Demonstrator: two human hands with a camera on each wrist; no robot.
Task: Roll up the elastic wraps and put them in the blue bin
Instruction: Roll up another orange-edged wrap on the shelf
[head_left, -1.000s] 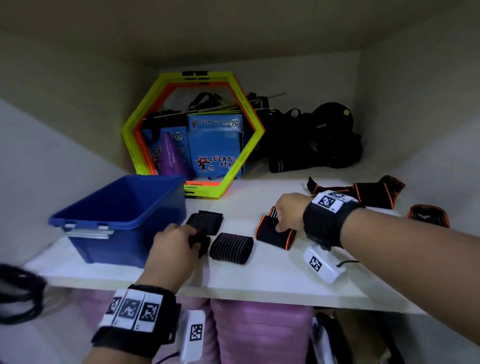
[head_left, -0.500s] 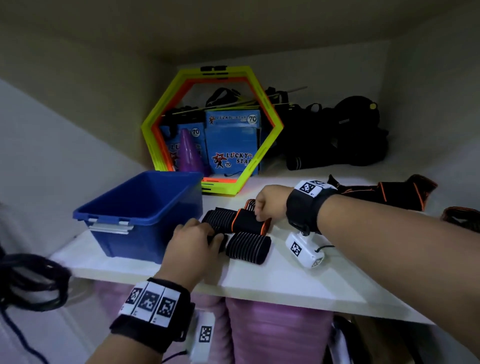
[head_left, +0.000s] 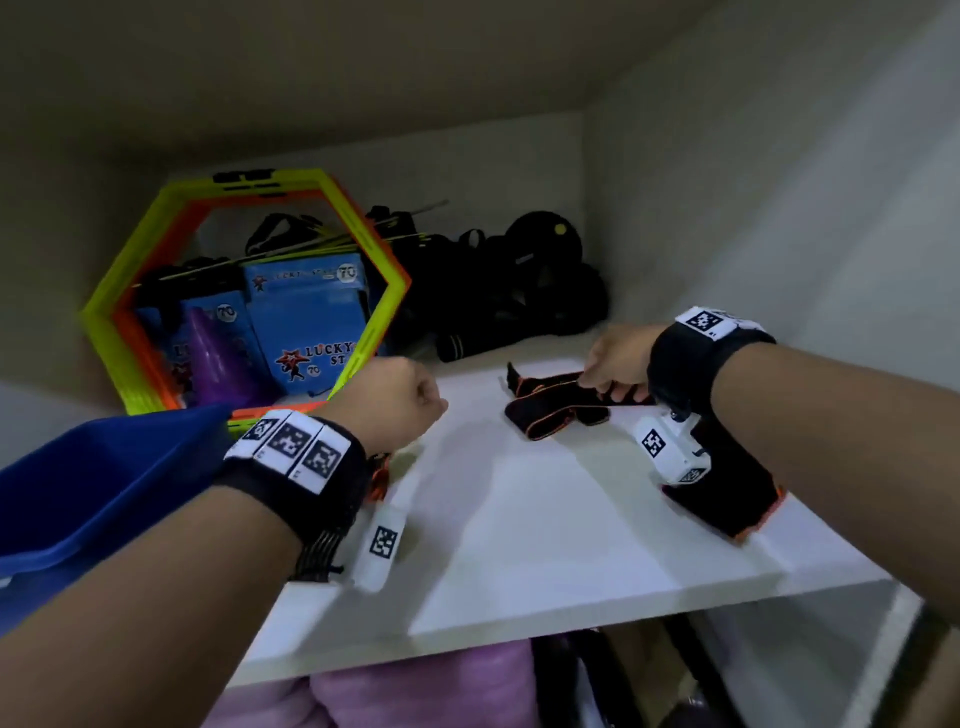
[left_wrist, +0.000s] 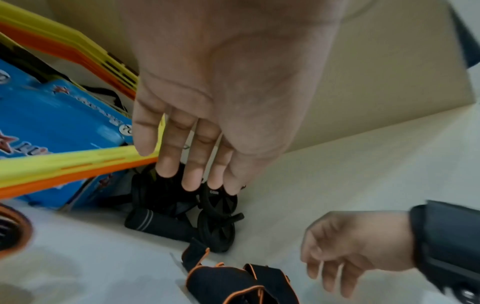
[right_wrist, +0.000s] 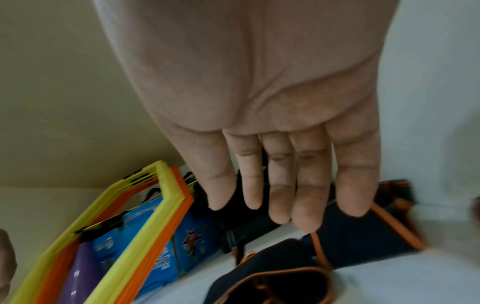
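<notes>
White shelf (head_left: 545, 519), both hands out over it.
L hand (head_left: 387, 397) hovers palm down w/ fingers straight, holding nothing, blue bin (head_left: 93, 483) just beside its wrist. R hand (head_left: 615, 358) over the unrolled black-orange wrap (head_left: 550, 410) mid-shelf, fingers straight in wrist view; contact unclear.

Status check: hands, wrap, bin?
Left hand open, empty. Right hand open, fingers over unrolled black orange-trimmed elastic wrap; contact unclear. Blue plastic bin at left; way to it looks clear.
</notes>
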